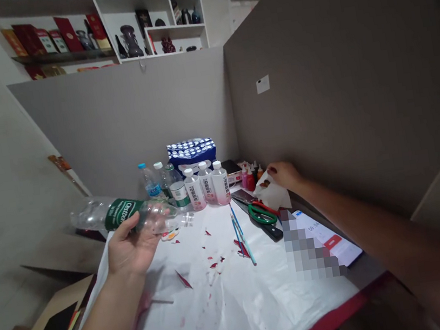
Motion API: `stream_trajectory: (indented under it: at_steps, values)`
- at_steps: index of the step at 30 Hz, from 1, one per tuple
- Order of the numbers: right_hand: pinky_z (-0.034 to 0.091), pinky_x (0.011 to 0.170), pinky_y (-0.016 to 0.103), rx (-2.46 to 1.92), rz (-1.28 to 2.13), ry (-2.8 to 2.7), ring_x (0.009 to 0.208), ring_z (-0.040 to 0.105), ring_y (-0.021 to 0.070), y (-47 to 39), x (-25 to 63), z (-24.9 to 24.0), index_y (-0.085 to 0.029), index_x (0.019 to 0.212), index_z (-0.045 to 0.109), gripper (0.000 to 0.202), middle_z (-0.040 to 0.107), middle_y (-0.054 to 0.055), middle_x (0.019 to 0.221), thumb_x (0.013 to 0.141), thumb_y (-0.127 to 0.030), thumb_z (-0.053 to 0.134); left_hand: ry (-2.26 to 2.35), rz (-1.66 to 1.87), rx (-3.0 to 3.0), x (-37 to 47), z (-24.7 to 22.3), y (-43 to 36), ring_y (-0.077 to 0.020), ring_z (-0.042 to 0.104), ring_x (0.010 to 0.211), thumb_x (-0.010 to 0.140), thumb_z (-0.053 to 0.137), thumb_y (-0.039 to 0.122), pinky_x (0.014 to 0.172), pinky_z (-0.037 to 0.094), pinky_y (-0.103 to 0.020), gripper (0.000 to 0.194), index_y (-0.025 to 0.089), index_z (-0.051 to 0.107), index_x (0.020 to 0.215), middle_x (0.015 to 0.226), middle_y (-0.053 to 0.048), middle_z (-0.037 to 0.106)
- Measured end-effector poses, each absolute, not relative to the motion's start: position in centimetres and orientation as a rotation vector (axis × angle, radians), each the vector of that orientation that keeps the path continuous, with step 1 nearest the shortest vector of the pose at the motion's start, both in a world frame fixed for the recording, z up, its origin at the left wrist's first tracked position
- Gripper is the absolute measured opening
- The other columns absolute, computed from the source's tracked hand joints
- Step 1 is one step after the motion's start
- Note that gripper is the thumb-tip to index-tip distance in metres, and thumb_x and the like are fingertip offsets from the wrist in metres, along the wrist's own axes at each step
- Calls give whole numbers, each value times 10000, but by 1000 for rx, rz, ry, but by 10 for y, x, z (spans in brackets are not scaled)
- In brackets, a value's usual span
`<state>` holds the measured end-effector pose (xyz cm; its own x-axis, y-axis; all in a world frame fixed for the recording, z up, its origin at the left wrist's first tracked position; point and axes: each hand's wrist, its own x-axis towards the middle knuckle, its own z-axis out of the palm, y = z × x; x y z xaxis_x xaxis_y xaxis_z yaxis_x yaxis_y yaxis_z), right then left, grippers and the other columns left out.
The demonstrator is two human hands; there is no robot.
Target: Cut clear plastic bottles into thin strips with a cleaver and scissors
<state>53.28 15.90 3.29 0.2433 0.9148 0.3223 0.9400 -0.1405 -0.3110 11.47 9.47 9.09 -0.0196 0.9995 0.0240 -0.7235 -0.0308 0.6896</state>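
Over the left part of the table, my left hand [133, 248] holds a clear plastic bottle [120, 212] with a green label. The bottle lies nearly level, its narrow end towards the right. At the far right, the closed fingers of my right hand [286, 175] pinch the upper edge of a whitish paper sheet [277, 196] with dark and coloured spots on it. Small paint bottles [250, 178] stand just left of that hand. Green-handled scissors [262, 212] and a black-handled knife [272, 232] lie below the sheet.
Pink-white drink bottles [221, 184] and other plastic bottles [151, 183] line the back before a blue dotted bag [191, 152]. Thin brushes [241, 233] and red scraps [183, 279] lie on the white table cover [239, 304]. A phone [323, 232] is at right; grey partitions [125, 107] enclose the table.
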Motion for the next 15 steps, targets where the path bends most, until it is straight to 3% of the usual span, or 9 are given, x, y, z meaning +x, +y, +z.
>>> stream_trajectory:
  at_steps: [9, 15]
  values:
    - [508, 847, 420, -1989, -192, -1607, 997, 594, 203, 160, 531, 44, -179, 1152, 579, 289, 591, 77, 1180, 917, -343, 543, 615, 1522, 522, 115, 88, 98, -337, 619, 1078, 693, 519, 115, 823, 576, -484, 229, 107, 608, 904, 956, -160, 685]
    - [521, 812, 394, -2041, -48, -1556, 966, 605, 199, 158, 522, 40, -175, 1152, 577, 299, 597, 75, 1154, 904, -342, 566, 650, 1552, 555, 116, 90, 94, -354, 603, 1098, 689, 517, 128, 815, 570, -509, 246, 109, 610, 916, 987, -166, 688]
